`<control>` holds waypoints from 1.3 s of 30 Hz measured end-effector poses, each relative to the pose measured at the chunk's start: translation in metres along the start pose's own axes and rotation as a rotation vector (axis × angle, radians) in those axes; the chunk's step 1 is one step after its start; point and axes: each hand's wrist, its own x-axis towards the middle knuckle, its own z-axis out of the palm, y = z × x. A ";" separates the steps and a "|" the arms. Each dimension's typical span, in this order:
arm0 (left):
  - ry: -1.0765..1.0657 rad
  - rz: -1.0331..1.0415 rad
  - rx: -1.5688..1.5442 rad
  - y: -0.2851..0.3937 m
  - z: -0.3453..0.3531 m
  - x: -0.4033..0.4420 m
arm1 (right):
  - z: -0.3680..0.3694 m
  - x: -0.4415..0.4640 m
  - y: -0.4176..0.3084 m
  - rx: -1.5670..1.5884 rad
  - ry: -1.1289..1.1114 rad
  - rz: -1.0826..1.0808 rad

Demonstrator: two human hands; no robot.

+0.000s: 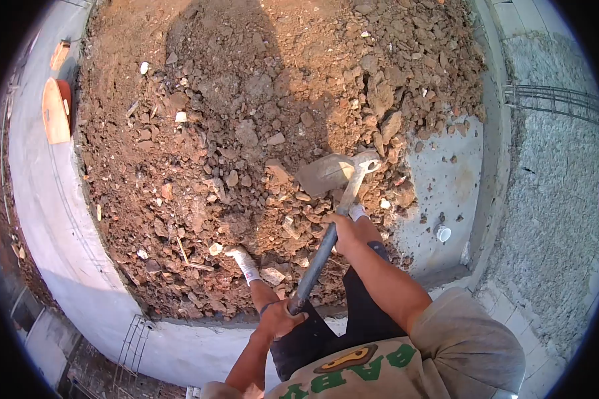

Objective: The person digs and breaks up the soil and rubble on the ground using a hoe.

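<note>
A hoe (324, 256) with a grey handle slants up from my waist over the broken soil. My left hand (283, 322) is wrapped round the handle near its lower end. Farther up, close to the head, my right hand (343, 231) grips the same handle. The broad, soil-coloured hoe blade (325, 174) is over the loose brown soil and rubble (246, 133) in front of my feet. I cannot tell whether the blade touches the ground. My feet, in light socks, are among the clods on either side of the handle.
A pale concrete wall top (53, 199) borders the soil at left. A bare grey slab (446, 173) with a white pipe end (443, 233) lies at right. Rebar (556, 100) sticks out over the rough pale surface beyond. An orange object (56, 112) rests on the left edge.
</note>
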 end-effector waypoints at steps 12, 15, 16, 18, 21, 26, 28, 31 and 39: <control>0.818 0.195 -0.175 0.214 -0.073 -0.047 | -0.066 -0.052 -0.377 -0.842 0.182 -0.318; 0.884 0.185 -0.142 0.213 -0.072 -0.054 | -0.076 -0.071 -0.384 -1.000 0.193 -0.254; 0.866 0.183 -0.183 0.211 -0.065 -0.058 | -0.083 -0.078 -0.377 -1.017 0.211 -0.239; 0.848 0.202 -0.257 0.214 -0.061 -0.058 | -0.120 -0.022 -0.365 -1.402 0.304 -0.397; 0.841 0.229 -0.281 0.194 -0.053 -0.058 | -0.095 -0.070 -0.332 -1.513 0.327 -0.275; 0.839 0.129 -0.444 0.151 -0.070 -0.081 | -0.063 -0.084 -0.291 -1.915 0.320 -0.151; 0.859 0.126 -0.550 0.112 -0.081 -0.084 | -0.048 -0.093 -0.277 -2.102 0.318 -0.105; 0.860 0.093 -0.794 0.052 -0.107 -0.099 | -0.015 -0.134 -0.253 -2.258 0.436 -0.082; 1.075 0.035 -0.798 -0.168 -0.178 -0.164 | 0.102 -0.261 -0.215 -2.260 0.671 0.004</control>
